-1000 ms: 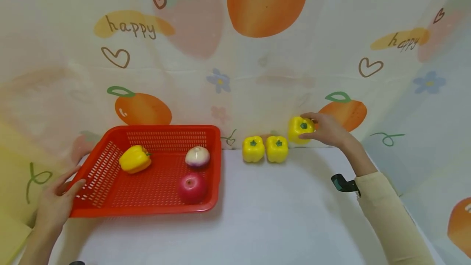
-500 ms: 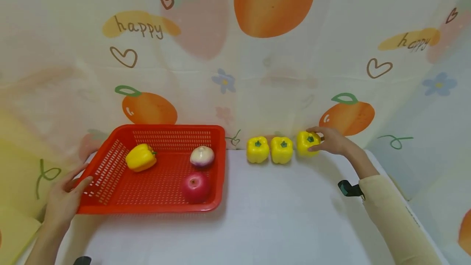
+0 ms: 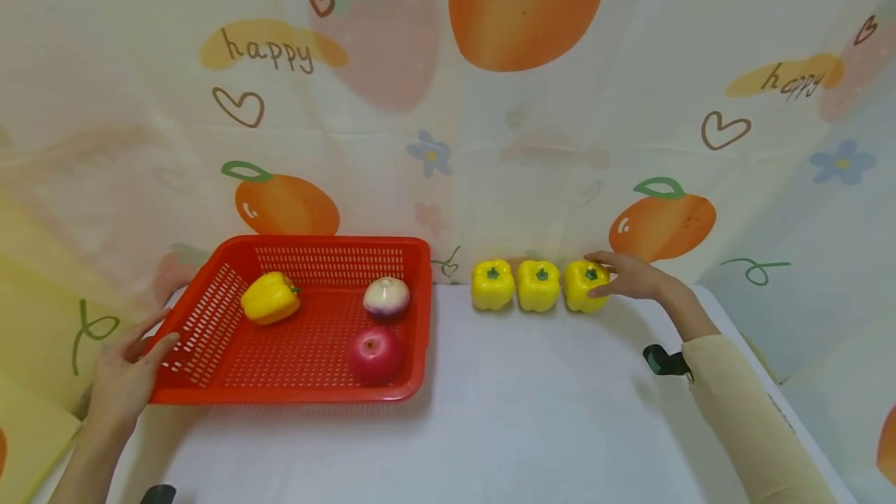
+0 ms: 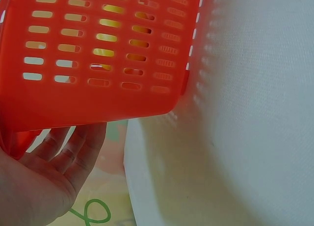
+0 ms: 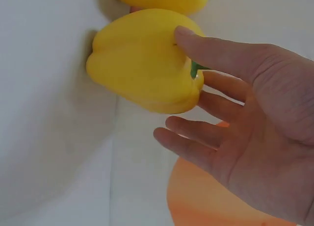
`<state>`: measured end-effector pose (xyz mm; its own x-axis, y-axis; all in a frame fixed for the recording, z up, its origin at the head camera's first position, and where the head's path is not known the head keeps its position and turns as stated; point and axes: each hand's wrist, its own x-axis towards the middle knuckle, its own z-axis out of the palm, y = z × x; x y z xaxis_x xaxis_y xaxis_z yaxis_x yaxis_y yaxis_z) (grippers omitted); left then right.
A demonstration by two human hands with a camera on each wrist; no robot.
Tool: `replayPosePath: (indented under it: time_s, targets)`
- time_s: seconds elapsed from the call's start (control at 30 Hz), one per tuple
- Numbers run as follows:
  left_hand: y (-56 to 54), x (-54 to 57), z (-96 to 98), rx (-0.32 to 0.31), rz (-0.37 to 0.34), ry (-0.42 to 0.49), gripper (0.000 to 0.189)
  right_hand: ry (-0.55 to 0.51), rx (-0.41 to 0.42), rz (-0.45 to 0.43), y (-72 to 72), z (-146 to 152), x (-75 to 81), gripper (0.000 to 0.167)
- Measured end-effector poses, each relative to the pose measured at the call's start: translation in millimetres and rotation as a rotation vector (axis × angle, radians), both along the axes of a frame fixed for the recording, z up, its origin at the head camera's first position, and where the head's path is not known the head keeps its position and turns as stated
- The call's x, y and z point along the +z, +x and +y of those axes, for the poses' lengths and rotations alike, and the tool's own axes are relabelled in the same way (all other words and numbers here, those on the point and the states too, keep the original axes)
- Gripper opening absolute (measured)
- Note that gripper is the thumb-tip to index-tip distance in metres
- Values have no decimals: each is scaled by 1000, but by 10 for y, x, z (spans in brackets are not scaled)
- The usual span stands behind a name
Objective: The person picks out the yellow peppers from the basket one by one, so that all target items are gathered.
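My right hand (image 3: 633, 277) holds a yellow bell pepper (image 3: 584, 286) that stands upright, stem up, at the right end of a row on the white table. In the right wrist view the thumb (image 5: 185, 35) lies on the pepper's near side, with some fingers partly hidden behind it. Two like peppers, a middle one (image 3: 538, 286) and a left one (image 3: 492, 285), stand beside it. At the far left my left hand (image 3: 126, 372) grips the rim of a red plastic basket (image 3: 294, 395), thumb over the edge. Below the rim, its fingers show in the left wrist view.
Inside the basket lie a yellow bell pepper (image 3: 270, 299) on its side, a white-and-purple turnip-like vegetable (image 3: 386, 297) and a round dark pink fruit (image 3: 375, 355). A printed cloth (image 3: 532, 115) hangs behind the white table (image 3: 532, 411).
My right hand has lowered the yellow bell pepper from above the table's back edge down into line with the other two. The left hand keeps its grip on the basket.
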<state>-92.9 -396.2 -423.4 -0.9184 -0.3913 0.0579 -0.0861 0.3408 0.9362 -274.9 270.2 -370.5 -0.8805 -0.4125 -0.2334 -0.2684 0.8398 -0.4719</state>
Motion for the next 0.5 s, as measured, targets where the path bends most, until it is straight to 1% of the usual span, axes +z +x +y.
replayPosePath:
  time_s: [0.1,0.2,0.3,0.4,0.5]
  targets:
    - [3,-6,14,2,-1,10,50,2,-11,-24,29,5,72,81]
    - [3,-20,23,0,1,15,50,10,-28,-32,62,5,194,84]
    - [0,-23,13,-8,12,4,49,39,-10,10,80,-14,342,84]
    - [-4,-19,-10,-16,26,-6,49,60,5,77,96,-68,502,87]
    - [-7,-21,-22,-15,25,-19,49,53,-2,137,116,-156,645,88]
